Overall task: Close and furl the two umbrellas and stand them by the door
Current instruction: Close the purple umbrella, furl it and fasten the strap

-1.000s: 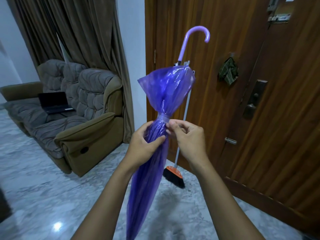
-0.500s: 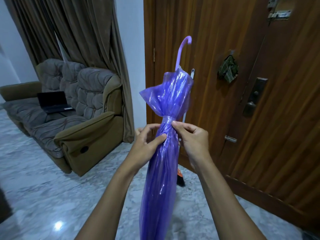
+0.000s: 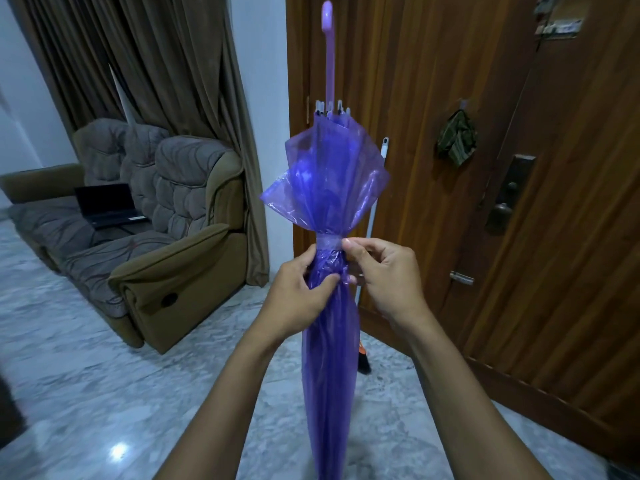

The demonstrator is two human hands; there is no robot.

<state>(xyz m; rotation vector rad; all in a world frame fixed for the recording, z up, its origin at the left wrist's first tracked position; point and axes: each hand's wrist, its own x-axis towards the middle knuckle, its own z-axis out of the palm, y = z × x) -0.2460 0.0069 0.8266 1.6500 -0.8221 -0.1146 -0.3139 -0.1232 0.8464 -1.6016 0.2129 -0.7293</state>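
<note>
A translucent purple umbrella (image 3: 329, 358) stands upright in front of me, closed, its lilac hook handle (image 3: 328, 46) pointing up. A tie strap (image 3: 329, 241) cinches the canopy, which flares out loose above it. My left hand (image 3: 298, 299) grips the furled canopy just below the strap. My right hand (image 3: 384, 275) pinches the canopy and strap from the right side. The umbrella's lower tip runs out of the frame. Only this one umbrella is in view.
A brown wooden door (image 3: 519, 202) with a dark latch (image 3: 509, 195) fills the right. A broom (image 3: 372, 216) leans on it behind the umbrella. A green cloth (image 3: 457, 136) hangs on the door. A sofa (image 3: 166, 237) with a laptop (image 3: 107, 206) stands left, on marble floor (image 3: 86, 393).
The umbrella has swung from tilted to upright and its handle has turned edge-on. Both hands have stayed at the strap, shifting slightly right.
</note>
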